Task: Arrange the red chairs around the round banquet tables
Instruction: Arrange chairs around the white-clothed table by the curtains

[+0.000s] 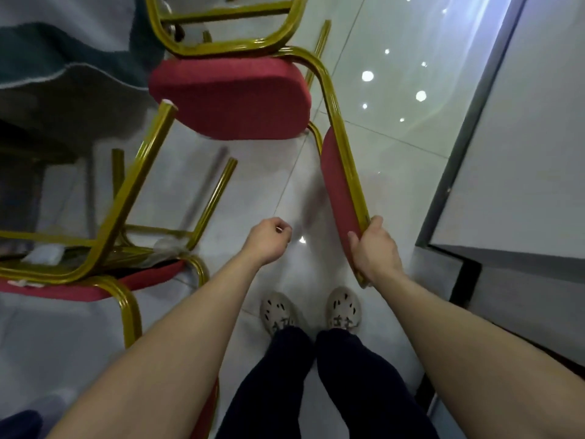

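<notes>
Right hand on the backrest, one red chair in play by the table.

The right hand has its fingers wrapped round the top of the backrest of a red chair. It has a gold frame and a plump red seat, and stands on the tiled floor just beside the draped table at upper left. The left hand hangs loosely curled, holding nothing. Early going, I'd say: an upturned chair sits stacked on another at the left, not yet placed.
</notes>
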